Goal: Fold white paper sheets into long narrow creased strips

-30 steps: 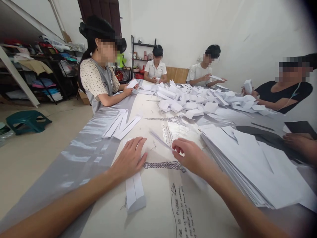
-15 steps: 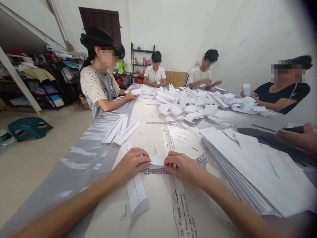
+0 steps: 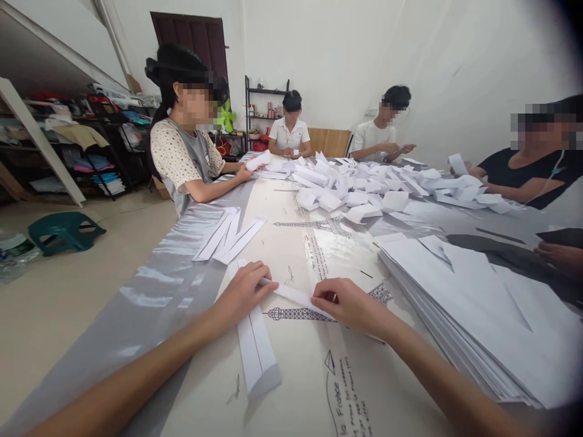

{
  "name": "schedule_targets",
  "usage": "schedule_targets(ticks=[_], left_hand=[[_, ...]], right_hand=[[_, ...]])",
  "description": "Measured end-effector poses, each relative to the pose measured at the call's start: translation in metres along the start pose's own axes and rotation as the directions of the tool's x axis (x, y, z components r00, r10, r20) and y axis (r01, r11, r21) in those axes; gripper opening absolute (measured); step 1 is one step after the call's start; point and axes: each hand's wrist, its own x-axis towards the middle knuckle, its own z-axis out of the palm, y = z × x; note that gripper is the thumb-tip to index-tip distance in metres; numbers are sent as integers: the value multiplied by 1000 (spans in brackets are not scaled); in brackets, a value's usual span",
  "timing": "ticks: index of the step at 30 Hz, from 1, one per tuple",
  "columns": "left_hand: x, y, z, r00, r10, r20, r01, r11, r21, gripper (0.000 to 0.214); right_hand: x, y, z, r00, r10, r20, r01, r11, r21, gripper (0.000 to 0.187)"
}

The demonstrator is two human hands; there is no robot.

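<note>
A narrow folded strip of white paper [image 3: 295,296] runs between my two hands, low over the printed tablecloth. My left hand [image 3: 252,284] pinches its left end between thumb and fingers. Closed on the strip's edge further right is my right hand [image 3: 340,301], thumb against fingertips; it hides part of the strip. Beneath my left hand lies another folded paper piece [image 3: 260,359] with a lengthwise seam, pointing toward me. Several more folded strips [image 3: 217,238] rest just beyond, to the left.
A thick stack of white sheets [image 3: 473,315] stands at right. Further off spreads a heap of folded papers [image 3: 364,185]. Co-workers sit around the table, one at left [image 3: 182,158] holding paper. A green stool [image 3: 67,232] is on the floor.
My right hand has slid to the right, away from my left, and more of the strip shows between them. The left hand stays near its place. The view has shifted slightly.
</note>
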Motion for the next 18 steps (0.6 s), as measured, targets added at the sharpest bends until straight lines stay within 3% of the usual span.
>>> schedule_targets(ticks=[5,18], left_hand=[[2,2,1,999,-46,-21,47,996,75,23],[1,3,7,995,-50,-81,66,976,209,19]], right_hand=[[3,6,2,999,51,17,-50,997,-50,32],[1,-1,2,999,35,32,-32,995,-91,32]])
